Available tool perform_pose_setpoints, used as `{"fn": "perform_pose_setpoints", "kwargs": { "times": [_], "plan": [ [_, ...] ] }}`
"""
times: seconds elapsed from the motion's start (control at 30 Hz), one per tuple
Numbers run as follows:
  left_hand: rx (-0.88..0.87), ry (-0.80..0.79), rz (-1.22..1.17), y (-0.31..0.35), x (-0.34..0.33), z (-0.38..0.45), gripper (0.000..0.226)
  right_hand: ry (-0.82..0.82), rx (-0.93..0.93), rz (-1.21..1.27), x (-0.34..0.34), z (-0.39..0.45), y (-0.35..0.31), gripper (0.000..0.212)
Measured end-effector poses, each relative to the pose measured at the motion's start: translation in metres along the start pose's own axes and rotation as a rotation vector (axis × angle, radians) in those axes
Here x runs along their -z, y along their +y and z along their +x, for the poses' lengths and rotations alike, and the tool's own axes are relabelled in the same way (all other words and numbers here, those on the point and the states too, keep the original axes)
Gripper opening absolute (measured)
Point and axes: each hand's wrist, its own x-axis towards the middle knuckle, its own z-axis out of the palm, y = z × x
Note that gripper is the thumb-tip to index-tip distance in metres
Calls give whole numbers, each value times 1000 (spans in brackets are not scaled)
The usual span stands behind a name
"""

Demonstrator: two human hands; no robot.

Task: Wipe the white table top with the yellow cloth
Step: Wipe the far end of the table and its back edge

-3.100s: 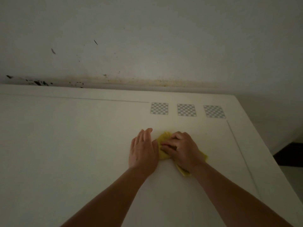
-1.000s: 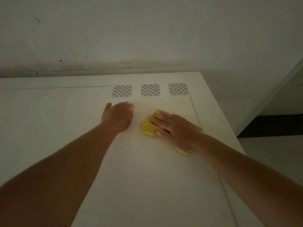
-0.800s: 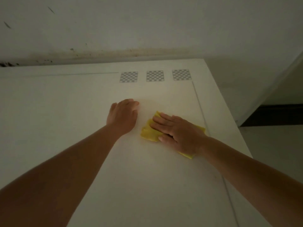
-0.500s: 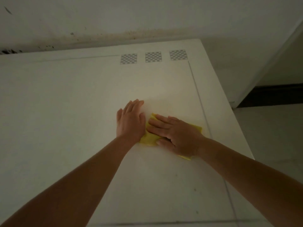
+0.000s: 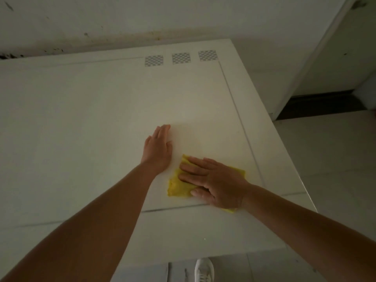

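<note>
Nearest of all, a white laced shoe (image 5: 204, 270) stands on the pale tiled floor (image 5: 335, 159) just below the near edge of the white table top (image 5: 81, 119). Two bare forearms reach up from the bottom corners over that edge.

On the right side, the person's right hand (image 5: 215, 181) lies palm down with the fingers (image 5: 193, 166) spread flat and pointing left, pressing the folded yellow cloth (image 5: 179, 187) against the table surface rather than pinching it. That cloth sits near the front right part of the table, just behind a thin dark seam line (image 5: 173, 208) that runs across the top; one corner of it shows past the wrist (image 5: 239, 171) and a small edge peeks out below the palm, over the seam. Just to the left of the cloth and apart from it, the left hand (image 5: 157, 151) rests flat on the bare surface, fingers straight, pressed together and pointing away from the person, holding nothing.

Farther back, another seam line (image 5: 238, 119) runs along the right side toward three small grey checkered squares (image 5: 181, 58) set in a row near the rear edge. Behind the table rises a white wall (image 5: 183, 15) with a brownish stained strip and dark specks along its base. On the far right, a white door frame (image 5: 325, 47) slants above a dark gap at floor level.
</note>
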Motion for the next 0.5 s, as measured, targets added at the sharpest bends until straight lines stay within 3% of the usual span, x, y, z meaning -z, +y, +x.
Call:
{"fn": "perform_pose_setpoints", "kwargs": {
  "times": [0.17, 0.33, 0.5],
  "plan": [
    [10, -65, 227, 3, -6, 0, 47, 39, 37, 18, -13, -32, -28, 47],
    [-48, 38, 489, 13, -3, -6, 47, 46, 41, 48, -18, -62, -35, 46],
    [-137, 53, 597, 19, -1, -8, 48, 70, -45, 108, -11, -94, -21, 45]
  ]
}}
